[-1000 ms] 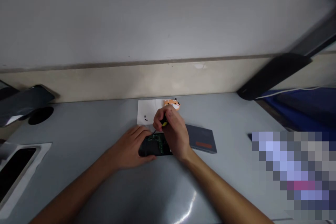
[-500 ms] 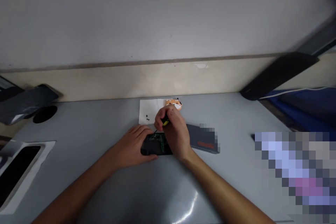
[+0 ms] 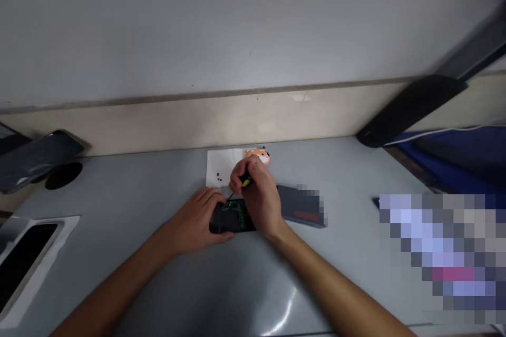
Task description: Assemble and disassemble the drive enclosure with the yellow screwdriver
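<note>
A black device with its green circuit board bare (image 3: 240, 216) lies flat on the grey table. My left hand (image 3: 201, 221) grips its left end, thumb along the near edge and fingers at the far edge. In my right hand (image 3: 259, 195) is a screwdriver with a black and yellow handle (image 3: 246, 182), held tilted. Its thin shaft slants down to the board's far left part, by my left fingertips. My right hand hides the device's right end. Beyond it lies a white paper sheet (image 3: 215, 160) with several tiny dark screws (image 3: 219, 176) on it.
An orange animal-face item (image 3: 259, 156) sits at the paper's right edge. Right of my hand lies a dark grey slab with an orange mark (image 3: 298, 202), partly pixelated. A phone-like device (image 3: 27, 253) rests on white paper at left. A black stand (image 3: 407, 108) stands at back right.
The whole view has shifted slightly. Both hands keep their hold, and the screwdriver stays tilted over the same part of the board.
</note>
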A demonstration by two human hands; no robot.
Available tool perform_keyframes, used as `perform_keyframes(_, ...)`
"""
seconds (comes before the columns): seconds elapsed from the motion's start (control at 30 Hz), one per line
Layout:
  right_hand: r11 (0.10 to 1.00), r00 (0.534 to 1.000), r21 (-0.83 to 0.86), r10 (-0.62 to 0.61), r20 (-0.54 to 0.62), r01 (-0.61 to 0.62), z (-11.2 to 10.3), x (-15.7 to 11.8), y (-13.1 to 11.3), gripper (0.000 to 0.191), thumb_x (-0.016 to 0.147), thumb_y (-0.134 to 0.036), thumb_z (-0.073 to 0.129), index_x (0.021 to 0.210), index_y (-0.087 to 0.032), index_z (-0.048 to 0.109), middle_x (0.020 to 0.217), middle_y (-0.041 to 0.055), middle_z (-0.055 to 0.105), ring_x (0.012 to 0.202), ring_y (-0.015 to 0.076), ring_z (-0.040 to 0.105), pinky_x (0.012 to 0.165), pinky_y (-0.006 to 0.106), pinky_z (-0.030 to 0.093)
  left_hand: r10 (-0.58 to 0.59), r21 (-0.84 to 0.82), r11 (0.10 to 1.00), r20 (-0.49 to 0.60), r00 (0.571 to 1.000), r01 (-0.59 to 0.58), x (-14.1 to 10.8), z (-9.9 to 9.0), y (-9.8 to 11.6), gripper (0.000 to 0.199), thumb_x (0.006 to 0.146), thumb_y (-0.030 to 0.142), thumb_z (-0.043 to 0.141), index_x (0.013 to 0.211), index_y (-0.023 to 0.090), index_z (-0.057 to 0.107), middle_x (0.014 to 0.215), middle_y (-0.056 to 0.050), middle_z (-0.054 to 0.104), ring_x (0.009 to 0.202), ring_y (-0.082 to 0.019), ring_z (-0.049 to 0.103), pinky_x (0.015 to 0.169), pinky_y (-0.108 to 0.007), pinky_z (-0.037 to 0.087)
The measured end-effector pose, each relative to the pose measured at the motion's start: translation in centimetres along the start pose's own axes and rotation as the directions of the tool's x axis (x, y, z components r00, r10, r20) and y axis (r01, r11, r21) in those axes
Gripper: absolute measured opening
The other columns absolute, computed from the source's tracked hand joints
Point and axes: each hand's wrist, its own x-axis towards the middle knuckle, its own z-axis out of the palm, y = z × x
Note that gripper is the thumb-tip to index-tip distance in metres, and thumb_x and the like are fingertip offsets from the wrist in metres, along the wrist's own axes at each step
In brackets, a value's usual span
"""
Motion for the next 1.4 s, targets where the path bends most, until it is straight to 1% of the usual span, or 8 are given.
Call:
perform_keyframes(0.13,1.0,1.0,0.017,-0.013,0.017,0.013,0.16,-0.13,-0.12,0.029,0.1,-0.045,0.052,0.082,-0.023,0.055,0.068,-0.0013,0.049,0.061,0.0143,0.041,0.061,0.032,0.035,-0.001,-0.025,1.0,-0.02,1.0,0.001,-0.09,0.24,-0.14,0.054,0.071,0.042,0.087,0.112,0.024,0.058,0.122,-0.008,0.063,0.117,-0.032,0.06,0.103,-0.05,0.052)
perform_keyframes(0.3,1.0,0.999,0.008,0.027,0.022,-0.027,0.19,-0.2,-0.04,0.031,0.099,-0.049,0.053,0.082,-0.024,0.054,0.069,-0.0012,0.05,0.061,0.0147,0.042,0.06,0.032,0.034,-0.028,-0.072,0.997,-0.037,0.999,0.026,-0.18,0.39,-0.12,0.055,0.069,0.038,0.087,0.113,0.025,0.057,0.123,-0.009,0.062,0.116,-0.031,0.061,0.099,-0.05,0.054)
perform_keyframes(0.5,1.0,0.999,-0.005,0.026,0.02,-0.026,-0.06,-0.04,0.15,0.031,0.099,-0.049,0.054,0.082,-0.023,0.054,0.068,-0.0022,0.05,0.06,0.0137,0.041,0.059,0.031,0.034,-0.023,-0.07,0.997,-0.03,0.999,0.02,-0.31,0.34,-0.05,0.054,0.07,0.037,0.087,0.114,0.025,0.058,0.125,-0.009,0.061,0.119,-0.031,0.059,0.103,-0.05,0.052)
perform_keyframes(0.7,1.0,1.0,0.006,0.015,0.022,-0.015,-0.18,0.0,-0.13,0.029,0.101,-0.045,0.052,0.082,-0.023,0.055,0.069,-0.0019,0.05,0.06,0.0131,0.041,0.06,0.031,0.033,-0.015,-0.074,0.997,-0.019,1.0,0.014,-0.12,0.25,-0.1,0.051,0.072,0.038,0.086,0.112,0.024,0.058,0.122,-0.009,0.061,0.115,-0.03,0.06,0.1,-0.049,0.053)
perform_keyframes(0.8,1.0,0.999,-0.008,0.002,0.034,-0.001,0.01,-0.3,-0.07,0.03,0.1,-0.047,0.053,0.082,-0.023,0.055,0.07,-0.0016,0.05,0.062,0.0138,0.042,0.061,0.032,0.033,-0.003,-0.07,0.998,-0.024,1.0,0.001,-0.02,0.27,-0.1,0.053,0.07,0.037,0.087,0.111,0.023,0.058,0.122,-0.008,0.061,0.117,-0.03,0.059,0.102,-0.049,0.052)
perform_keyframes(1.0,0.999,0.998,-0.033,-0.007,0.056,0.009,0.18,-0.48,0.23,0.032,0.1,-0.049,0.053,0.081,-0.023,0.055,0.068,-0.0024,0.049,0.06,0.0135,0.041,0.061,0.032,0.034,-0.031,-0.076,0.997,-0.007,1.0,0.03,0.07,0.08,0.16,0.053,0.069,0.035,0.089,0.111,0.023,0.059,0.121,-0.008,0.061,0.116,-0.03,0.059,0.101,-0.048,0.052)
perform_keyframes(1.17,0.998,0.999,-0.059,-0.015,0.051,0.018,-0.09,-0.32,0.41,0.034,0.1,-0.05,0.053,0.081,-0.022,0.056,0.067,-0.0023,0.049,0.06,0.0135,0.042,0.059,0.031,0.032,-0.025,-0.09,0.996,0.002,1.0,0.025,0.16,0.07,0.11,0.054,0.069,0.039,0.088,0.113,0.023,0.06,0.121,-0.008,0.062,0.115,-0.03,0.059,0.101,-0.048,0.052)
perform_keyframes(1.4,1.0,0.998,-0.021,-0.017,0.064,0.018,0.03,-0.61,0.42,0.032,0.101,-0.047,0.052,0.081,-0.023,0.056,0.07,-0.0016,0.05,0.061,0.0136,0.042,0.061,0.031,0.033,-0.035,-0.082,0.996,0.013,0.999,0.036,0.07,0.16,-0.08,0.056,0.07,0.039,0.088,0.115,0.023,0.059,0.124,-0.008,0.061,0.117,-0.031,0.058,0.102,-0.048,0.051)
